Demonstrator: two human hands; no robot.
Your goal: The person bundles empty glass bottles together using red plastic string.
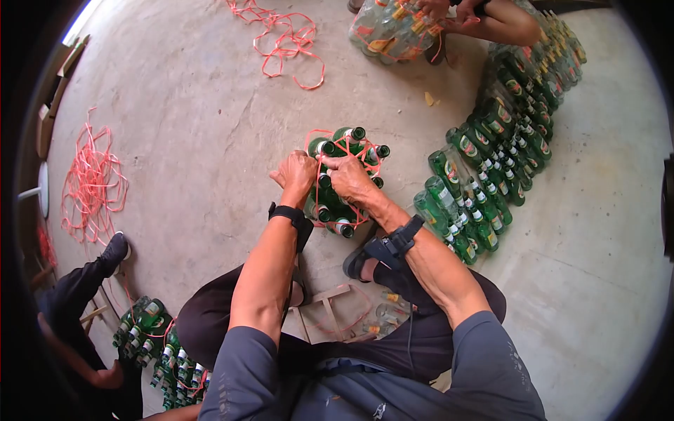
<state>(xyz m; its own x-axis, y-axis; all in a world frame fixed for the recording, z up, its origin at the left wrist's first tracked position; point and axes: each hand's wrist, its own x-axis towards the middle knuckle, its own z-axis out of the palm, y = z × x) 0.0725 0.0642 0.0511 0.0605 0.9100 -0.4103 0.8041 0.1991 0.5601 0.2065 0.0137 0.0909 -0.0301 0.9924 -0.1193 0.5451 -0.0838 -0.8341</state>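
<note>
A bundle of several green glass bottles (340, 193) stands upright on the concrete floor between my feet and is ringed with pink plastic twine (370, 158). At the bundle's left side, my left hand (295, 170) is closed, its fingers curled at the twine. My right hand (347, 179) lies over the bottle necks, closed with thumb and index finger pressed together on the twine. Its lower fingers are partly hidden. Both hands are close together, a short gap apart.
Rows of green bottles (484, 165) stretch along the right. Loose pink twine (95, 184) lies at the left and top. A co-worker's hands (449, 8) touch clear bottles (393, 31) at the top. Another person (84, 281) sits lower left beside bottle bundles (175, 368). A wooden frame (324, 298) lies below.
</note>
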